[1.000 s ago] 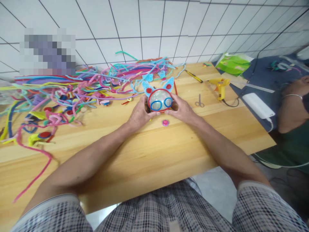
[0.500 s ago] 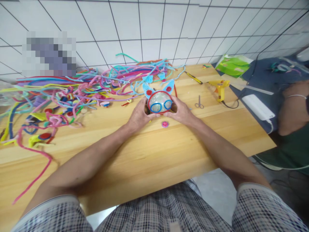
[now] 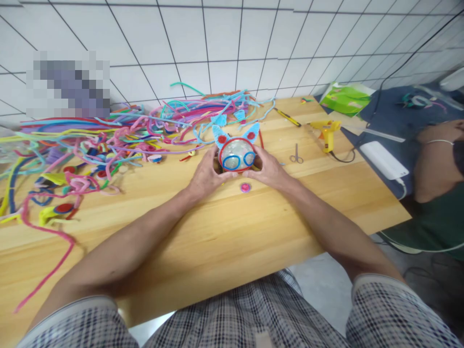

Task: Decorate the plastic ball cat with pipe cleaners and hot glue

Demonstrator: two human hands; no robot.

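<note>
Between my two hands is a round, clear craft ball (image 3: 238, 148) with a red rim, two blue ring eyes and blue pipe-cleaner ears with red dots. My left hand (image 3: 208, 172) curves round its left side, thumb at the lower edge. The right side is gripped by my right hand (image 3: 267, 169), its thumb also low at the front. My fingers behind the ball are hidden. Just in front of it, a small pink and purple coil (image 3: 245, 187) lies on the wooden table (image 3: 224, 232).
Pipe cleaners (image 3: 145, 130) in many colours heap along the left and back. To the right lie a yellow utility knife (image 3: 288, 117), scissors (image 3: 296, 153), a yellow glue gun (image 3: 327, 133) and a white power adapter (image 3: 384, 160). Another person's arm (image 3: 438, 159) is at far right.
The view has shifted slightly, so most things sit a little further left. Both hands keep their hold on the ball, which stays in about the same place on the table.
</note>
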